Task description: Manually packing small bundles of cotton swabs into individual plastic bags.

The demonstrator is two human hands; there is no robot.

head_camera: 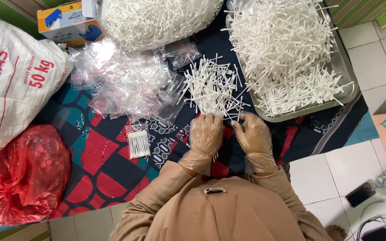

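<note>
Both my hands wear thin clear plastic gloves. My left hand (206,134) and my right hand (254,133) rest side by side on the patterned cloth (103,151), fingers curled over the near end of a loose heap of white cotton swabs (211,85). Each hand seems to pinch a few swabs. What lies under the palms is hidden. A small filled clear packet of swabs (138,144) lies left of my left hand. A pile of empty small clear plastic bags (121,82) sits beyond it.
A metal tray (351,91) heaped with swabs stands at the right. A large clear bag of swabs (157,20) and a small box (65,22) lie at the back. A white sack (10,85) and a red plastic bag (21,174) are on the left. A phone (360,194) lies on the tiles.
</note>
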